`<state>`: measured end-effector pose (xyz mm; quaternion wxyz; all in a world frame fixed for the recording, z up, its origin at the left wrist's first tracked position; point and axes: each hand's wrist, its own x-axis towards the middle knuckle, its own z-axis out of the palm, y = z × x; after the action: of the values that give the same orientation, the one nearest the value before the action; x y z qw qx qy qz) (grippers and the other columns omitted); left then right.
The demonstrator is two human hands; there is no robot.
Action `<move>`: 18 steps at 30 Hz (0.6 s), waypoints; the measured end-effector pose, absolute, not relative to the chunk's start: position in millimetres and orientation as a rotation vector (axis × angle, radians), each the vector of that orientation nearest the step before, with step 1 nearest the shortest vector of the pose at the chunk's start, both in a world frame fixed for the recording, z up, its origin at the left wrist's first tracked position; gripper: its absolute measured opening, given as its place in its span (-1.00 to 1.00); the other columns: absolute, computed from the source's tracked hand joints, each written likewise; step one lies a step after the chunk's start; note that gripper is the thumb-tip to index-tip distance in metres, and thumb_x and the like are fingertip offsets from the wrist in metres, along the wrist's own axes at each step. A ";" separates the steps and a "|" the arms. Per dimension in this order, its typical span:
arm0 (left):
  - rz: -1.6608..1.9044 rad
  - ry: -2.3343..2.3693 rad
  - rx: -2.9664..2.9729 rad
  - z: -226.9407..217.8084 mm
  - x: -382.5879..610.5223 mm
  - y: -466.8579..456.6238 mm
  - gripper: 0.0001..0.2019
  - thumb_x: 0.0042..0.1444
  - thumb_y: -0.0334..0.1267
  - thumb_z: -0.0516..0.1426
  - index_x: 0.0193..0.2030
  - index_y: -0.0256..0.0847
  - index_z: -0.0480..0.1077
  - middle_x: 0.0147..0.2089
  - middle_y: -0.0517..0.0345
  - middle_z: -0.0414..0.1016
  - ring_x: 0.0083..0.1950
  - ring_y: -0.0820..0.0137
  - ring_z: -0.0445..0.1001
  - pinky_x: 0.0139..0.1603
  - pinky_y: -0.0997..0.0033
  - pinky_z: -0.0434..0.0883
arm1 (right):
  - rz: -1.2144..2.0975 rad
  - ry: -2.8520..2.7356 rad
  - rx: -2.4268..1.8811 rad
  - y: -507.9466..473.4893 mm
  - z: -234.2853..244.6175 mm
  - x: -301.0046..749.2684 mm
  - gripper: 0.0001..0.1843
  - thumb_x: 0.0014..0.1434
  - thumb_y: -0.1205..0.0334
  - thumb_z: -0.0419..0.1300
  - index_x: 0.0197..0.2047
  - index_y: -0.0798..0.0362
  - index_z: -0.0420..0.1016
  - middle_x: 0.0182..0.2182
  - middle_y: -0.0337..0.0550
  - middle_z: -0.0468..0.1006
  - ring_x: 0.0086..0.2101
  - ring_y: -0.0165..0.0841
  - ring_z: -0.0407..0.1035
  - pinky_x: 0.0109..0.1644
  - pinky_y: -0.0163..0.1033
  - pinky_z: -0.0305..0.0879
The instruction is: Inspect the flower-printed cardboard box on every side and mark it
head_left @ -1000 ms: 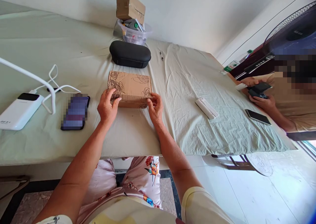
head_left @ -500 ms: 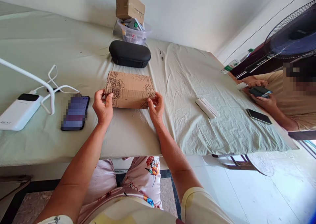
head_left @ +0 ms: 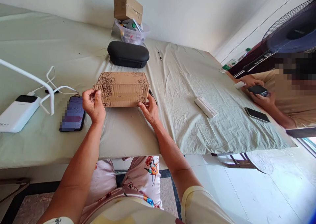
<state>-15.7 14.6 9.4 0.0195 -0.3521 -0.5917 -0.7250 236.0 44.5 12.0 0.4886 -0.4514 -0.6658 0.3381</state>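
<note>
Between my hands is a brown cardboard box (head_left: pixel 123 93) with black scribbled swirls on its top and front. My left hand (head_left: pixel 94 106) grips its left end, thumb on the front and fingers curled behind the corner. At the right end my right hand (head_left: pixel 150 110) holds the lower corner, thumb on the front face. A dark pen (head_left: pixel 153 97) shows beside the box, by my right fingers; whether they touch it I cannot tell. Close to my left hand lies a phone (head_left: pixel 74 113) with a lit screen.
Behind the box sits a black zip case (head_left: pixel 128 54), then a clear plastic basin (head_left: pixel 132 36) with a carton (head_left: pixel 127 8) on top. A white power bank (head_left: pixel 19 113) with cable lies left. Rightward are a white pouch (head_left: pixel 206 107), a dark phone (head_left: pixel 257 114) and another person's hands (head_left: pixel 263 97).
Both hands have shifted left with the box, and its front face now shows more. The dark pen by my right fingers has come into view.
</note>
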 end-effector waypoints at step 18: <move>-2.252 -1.782 -1.911 4.2 -7.5 7.1 0.11 0.05 0.21 0.42 0.62 0.00 -0.01 0.65 -0.10 0.09 0.64 0.01 0.15 0.65 0.01 0.13 | 0.742 -1.380 -0.962 47.4 13.4 238.6 -0.38 0.25 -0.38 0.25 0.11 -0.05 0.50 -0.14 -0.12 0.62 -0.22 -0.31 0.50 -0.16 -0.16 0.47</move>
<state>-7.5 7.1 4.2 -0.1534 -0.5473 -0.5106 -0.6452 238.6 47.4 13.4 0.6065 -0.4160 -0.5967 0.3209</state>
